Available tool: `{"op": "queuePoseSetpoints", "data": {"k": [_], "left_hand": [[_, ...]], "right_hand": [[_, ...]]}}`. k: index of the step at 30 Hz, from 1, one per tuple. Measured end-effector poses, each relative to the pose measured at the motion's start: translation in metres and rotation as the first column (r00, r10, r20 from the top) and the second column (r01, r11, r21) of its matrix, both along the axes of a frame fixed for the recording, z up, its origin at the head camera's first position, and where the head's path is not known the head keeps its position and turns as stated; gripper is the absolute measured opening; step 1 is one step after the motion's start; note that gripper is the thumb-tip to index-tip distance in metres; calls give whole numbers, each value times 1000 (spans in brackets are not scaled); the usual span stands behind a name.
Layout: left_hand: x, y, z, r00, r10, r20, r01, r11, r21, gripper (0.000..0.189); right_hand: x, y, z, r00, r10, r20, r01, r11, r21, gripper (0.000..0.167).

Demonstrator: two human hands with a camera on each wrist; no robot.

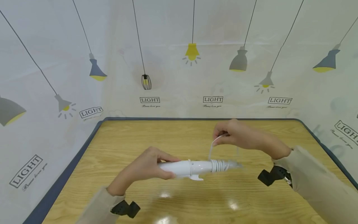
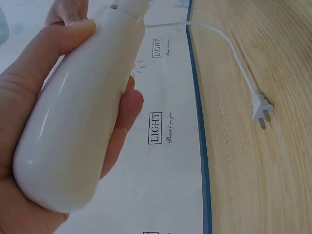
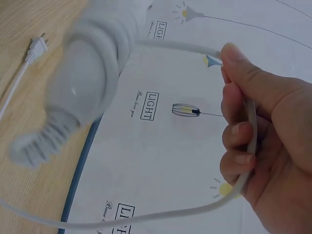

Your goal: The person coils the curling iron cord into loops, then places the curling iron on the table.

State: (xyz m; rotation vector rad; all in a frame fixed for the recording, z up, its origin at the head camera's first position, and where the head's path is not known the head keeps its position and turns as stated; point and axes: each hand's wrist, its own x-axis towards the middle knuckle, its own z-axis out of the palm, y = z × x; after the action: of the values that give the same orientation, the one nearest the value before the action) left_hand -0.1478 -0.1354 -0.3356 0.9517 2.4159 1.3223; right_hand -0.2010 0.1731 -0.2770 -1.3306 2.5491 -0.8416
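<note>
My left hand (image 1: 149, 165) grips a white handheld electric appliance (image 1: 180, 169), whose exact kind I cannot tell. It lies roughly level above the table, and its smooth, rounded end (image 2: 73, 126) rests in my palm. A small lever-like tab (image 1: 196, 177) sticks out beneath its middle. Several turns of white cord (image 1: 216, 165) are wound round its slimmer right part, which ends in a ribbed cord sleeve (image 3: 56, 129). Higher and to the right, my right hand (image 1: 236, 134) holds a loop of this cord between thumb and curled fingers. The two-pin plug (image 2: 263, 108) hangs or lies over the tabletop.
Below my hands is a wood-grain table (image 1: 134, 133) with a dark blue edge (image 1: 195, 119). A pale wall covering (image 1: 173, 71) printed with hanging lamps stands behind and at both sides. Each wrist wears a black strapped camera mount (image 1: 126, 208).
</note>
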Motion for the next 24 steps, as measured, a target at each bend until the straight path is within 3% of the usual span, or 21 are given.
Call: {"op": "queuePoseSetpoints", "data": {"k": [5, 14, 20, 24], "left_hand": [[-2, 2, -2, 989, 145, -3, -145, 989, 0, 36], [-3, 4, -3, 945, 326, 39, -328, 938, 109, 39], [-6, 1, -3, 912, 396, 107, -409, 894, 183, 40], [-8, -2, 0, 897, 421, 135, -441, 867, 229, 42]], "right_hand": [[12, -1, 3, 993, -52, -104, 52, 999, 0, 7], [30, 1, -1, 972, -186, -142, 172, 979, -108, 6], [39, 5, -12, 990, -128, -53, 114, 970, -216, 25], [44, 6, -24, 996, -84, -24, 72, 943, -325, 35]]}}
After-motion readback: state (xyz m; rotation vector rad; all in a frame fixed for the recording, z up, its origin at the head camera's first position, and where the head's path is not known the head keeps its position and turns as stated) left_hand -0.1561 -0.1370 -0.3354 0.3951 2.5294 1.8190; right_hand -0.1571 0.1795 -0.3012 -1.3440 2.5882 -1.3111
